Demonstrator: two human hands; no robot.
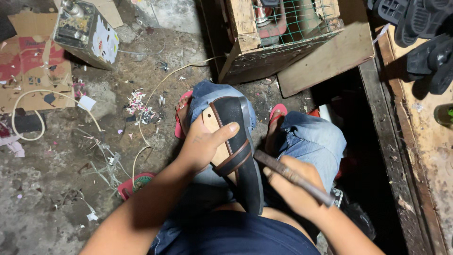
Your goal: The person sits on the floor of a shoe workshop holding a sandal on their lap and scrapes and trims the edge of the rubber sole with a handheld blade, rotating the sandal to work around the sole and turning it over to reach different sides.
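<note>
Left hand: our left hand (pixel 203 144) is gripping a black sandal (pixel 238 151) on our left knee, with the thumb lying across its tan insole and the fingers closing under it.
Right hand: our right hand (pixel 295 189) is closing around a thin dark tool (pixel 292 177), which is pointing at the sandal's edge; we cannot tell if the tip is touching.
Sandal: it is resting sole-down along our knee, and a black strap with brown trim is crossing its middle.
Wooden crate: a crate (pixel 264 56) with green wire mesh is standing just ahead of our knees; we are seeing something red and grey inside it, maybe a machine, but the view is poor.
Metal can: a square can (pixel 85 30) with a torn white label is standing tilted on the floor, top left.
Cardboard: a flat brown sheet (pixel 33 61) with red printing is lying beside the can.
Workbench edge: a dark wooden edge (pixel 391 141) is running along our right side, and black soles (pixel 420 28) are lying on it.
Open room: the dusty floor (pixel 56 189) to our left is giving the most room, though scraps and a white cord (pixel 28 108) are lying there.
</note>
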